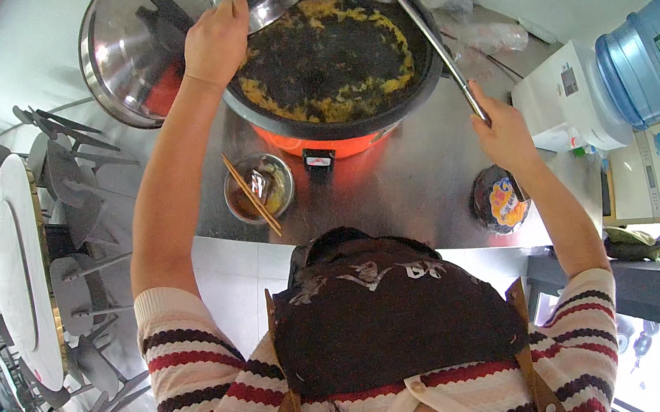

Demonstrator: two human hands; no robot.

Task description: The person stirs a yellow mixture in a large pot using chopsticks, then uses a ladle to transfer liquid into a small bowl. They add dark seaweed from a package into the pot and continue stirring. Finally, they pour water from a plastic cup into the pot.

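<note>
My left hand [217,44] grips the near-left rim of a shiny metal bowl [278,3], tilted at the far side of a large orange electric cooker [319,143]. In my right hand [504,132] is the long handle of a metal ladle [440,44]. The ladle's head lies at the far right inside the cooker's dark rim, close to the bowl. Dark contents [325,64] ringed with yellowish bits fill the cooker's pot. What the metal bowl holds is hidden from me.
A steel lid [125,57] stands left of the cooker. On the steel counter [392,185] are a small metal bowl [285,200] with chopsticks [252,194] across it, a round labelled container [498,201], and plastic bags [495,36]. A water dispenser [562,95] stands right; tables [14,275] and chairs left.
</note>
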